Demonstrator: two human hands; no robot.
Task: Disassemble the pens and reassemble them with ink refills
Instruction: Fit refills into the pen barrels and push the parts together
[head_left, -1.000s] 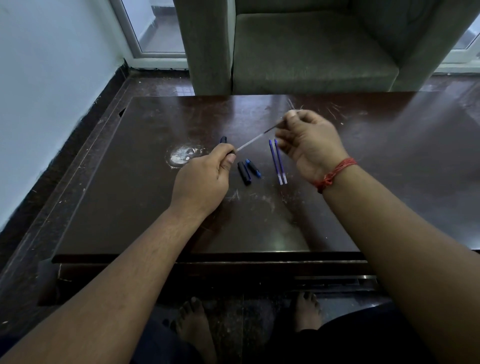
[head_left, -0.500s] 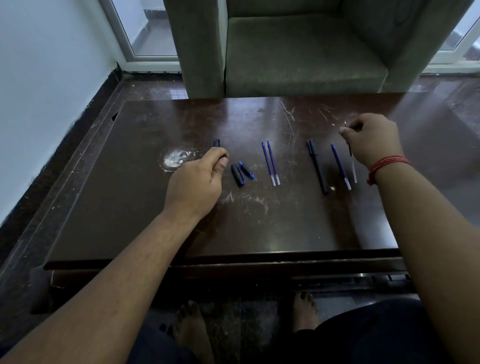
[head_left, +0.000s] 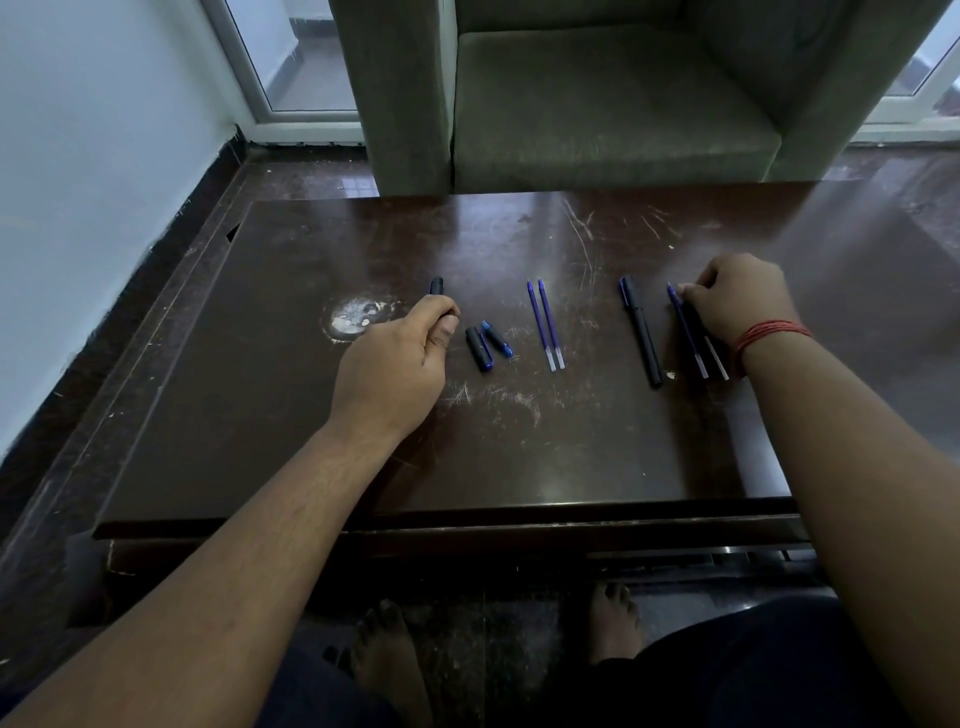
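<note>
Between both hands (head_left: 395, 358) (head_left: 737, 304) lie two refills (head_left: 545, 325).

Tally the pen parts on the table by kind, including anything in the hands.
Blue refills: 3, a pair mid-table and one by the right hand
Dark refill: 1, under the right hand
Whole capped pen: 1
Pen barrel: 1, in the left hand
Short cap pieces: 2
Total: 8

A dark brown table (head_left: 291, 395) with a scratched, glossy top is seen in the foreground; a pale round stain (head_left: 352, 318) is marked on its left part. A grey-green armchair (head_left: 597, 104) is set just behind the table; a white wall (head_left: 93, 171) is seen at left, and white-framed glass doors (head_left: 291, 67) are seen behind the chair, above a dark polished floor (head_left: 311, 171).
</note>
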